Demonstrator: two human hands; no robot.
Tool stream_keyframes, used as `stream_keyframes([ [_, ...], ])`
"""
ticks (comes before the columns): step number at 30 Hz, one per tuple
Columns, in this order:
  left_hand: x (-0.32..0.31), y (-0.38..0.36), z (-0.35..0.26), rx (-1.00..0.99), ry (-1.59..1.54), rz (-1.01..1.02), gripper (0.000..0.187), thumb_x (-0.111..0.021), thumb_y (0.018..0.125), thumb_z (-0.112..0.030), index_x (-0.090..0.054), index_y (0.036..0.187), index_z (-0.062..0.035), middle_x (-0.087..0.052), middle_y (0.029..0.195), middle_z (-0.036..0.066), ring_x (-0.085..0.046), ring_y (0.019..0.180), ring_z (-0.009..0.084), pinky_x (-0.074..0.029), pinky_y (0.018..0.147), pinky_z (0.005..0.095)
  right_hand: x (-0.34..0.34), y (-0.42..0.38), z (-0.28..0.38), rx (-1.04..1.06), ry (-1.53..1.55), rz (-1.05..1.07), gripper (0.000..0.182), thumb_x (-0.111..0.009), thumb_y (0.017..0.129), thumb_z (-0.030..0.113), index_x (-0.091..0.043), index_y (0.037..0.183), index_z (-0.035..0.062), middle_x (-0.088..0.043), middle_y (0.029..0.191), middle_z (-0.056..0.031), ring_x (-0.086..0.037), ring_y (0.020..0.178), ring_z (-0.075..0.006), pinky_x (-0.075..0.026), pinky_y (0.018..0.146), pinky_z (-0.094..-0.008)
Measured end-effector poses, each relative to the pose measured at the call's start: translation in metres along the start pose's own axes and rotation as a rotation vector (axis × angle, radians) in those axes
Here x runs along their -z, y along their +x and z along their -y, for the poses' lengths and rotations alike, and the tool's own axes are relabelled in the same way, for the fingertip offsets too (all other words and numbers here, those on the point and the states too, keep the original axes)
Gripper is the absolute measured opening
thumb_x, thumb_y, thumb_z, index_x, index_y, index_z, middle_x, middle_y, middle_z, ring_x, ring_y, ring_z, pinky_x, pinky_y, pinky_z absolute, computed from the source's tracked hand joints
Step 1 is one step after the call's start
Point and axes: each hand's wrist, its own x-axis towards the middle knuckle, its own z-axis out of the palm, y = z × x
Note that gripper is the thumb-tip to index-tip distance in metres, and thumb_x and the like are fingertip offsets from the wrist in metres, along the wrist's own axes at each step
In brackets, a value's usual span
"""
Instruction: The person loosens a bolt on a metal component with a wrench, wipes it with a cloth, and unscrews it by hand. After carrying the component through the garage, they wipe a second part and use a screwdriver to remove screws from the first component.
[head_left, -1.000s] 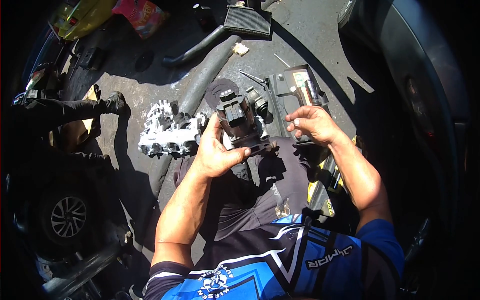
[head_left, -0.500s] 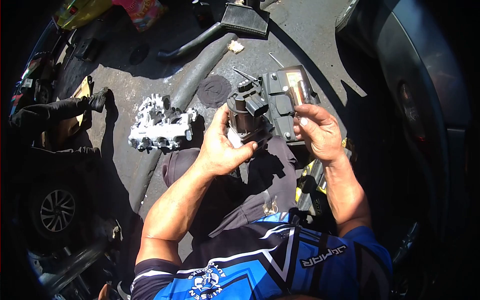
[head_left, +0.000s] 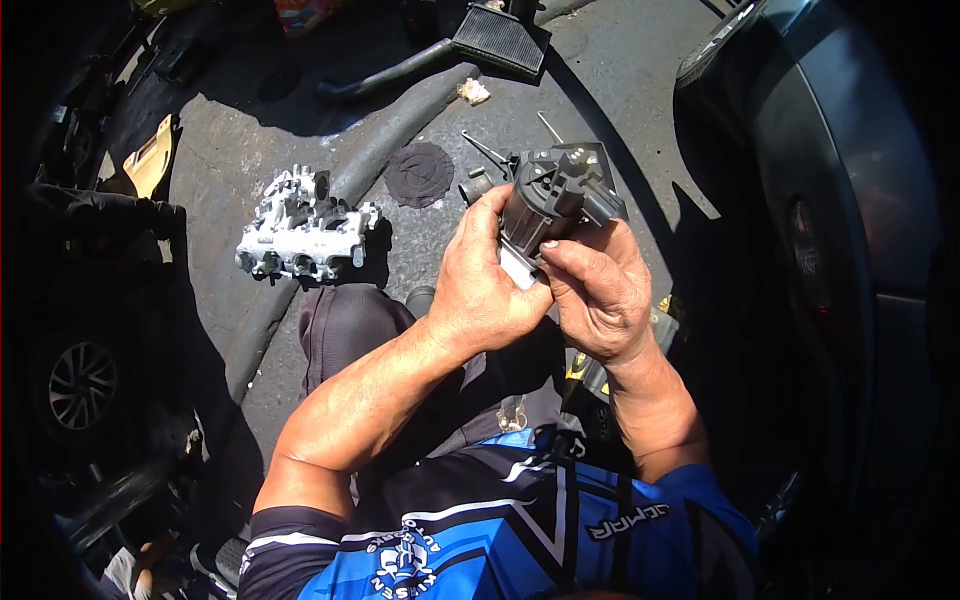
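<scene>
A black cylindrical engine part [head_left: 540, 205] with a plug connector on its side is held up over my lap. My left hand [head_left: 490, 285] is wrapped round its left side and underside, with the thumb across the front. Close against the lower front of the part is my right hand [head_left: 605, 290], its thumb and index finger pinched together at the edge. Whatever may be between those fingertips is too small or hidden to make out. A pale strip of metal [head_left: 517, 268] shows at the base of the part, above my left thumb.
A silver cast engine piece [head_left: 305, 235] lies on the ground at left, near a round black cover [head_left: 420, 175]. Farther off are a radiator-like core [head_left: 503, 42] and a black hose [head_left: 390, 75]. A dark car body [head_left: 870, 200] stands close on the right.
My right hand has come in from the right and now touches the engine part. My left hand has shifted right and slightly up with the part, which now covers much of the black box behind.
</scene>
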Motion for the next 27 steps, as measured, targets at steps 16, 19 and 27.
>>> stream_keyframes([
  [16, -0.013, 0.014, 0.015, 0.078, -0.249, -0.004, 0.074, -0.068, 0.071, 0.003, -0.038, 0.138, 0.0040, -0.059, 0.118, 0.011, -0.061, 0.107, 0.0183, -0.049, 0.096, 0.0319, 0.061, -0.066, -0.126, -0.779, -0.397, -0.099, 0.026, -0.068, 0.091, 0.015, -0.069, 0.110, -0.0023, -0.068, 0.099, -0.0164, -0.068, 0.088, -0.0244, -0.054, 0.078, -0.0336],
  [19, 0.005, 0.018, 0.016, 0.044, -0.232, 0.000, 0.073, -0.069, 0.069, 0.004, -0.041, 0.137, 0.0023, -0.056, 0.119, 0.009, -0.059, 0.107, 0.0177, -0.049, 0.096, 0.0325, 0.059, -0.119, -0.215, -1.105, -0.734, 0.444, 0.036, -0.067, 0.089, 0.032, -0.071, 0.108, 0.0026, -0.071, 0.105, -0.0218, -0.067, 0.104, -0.0376, -0.052, 0.093, -0.0456],
  [27, 0.041, 0.065, 0.011, 0.024, -0.222, 0.094, 0.067, -0.068, 0.069, 0.005, -0.043, 0.131, -0.0002, -0.055, 0.113, 0.007, -0.057, 0.102, 0.0169, -0.049, 0.091, 0.0312, 0.032, -0.095, -0.210, -1.352, -0.839, 0.528, 0.028, -0.061, 0.091, 0.026, -0.070, 0.110, 0.0072, -0.072, 0.110, -0.0178, -0.068, 0.108, -0.0343, -0.053, 0.094, -0.0459],
])
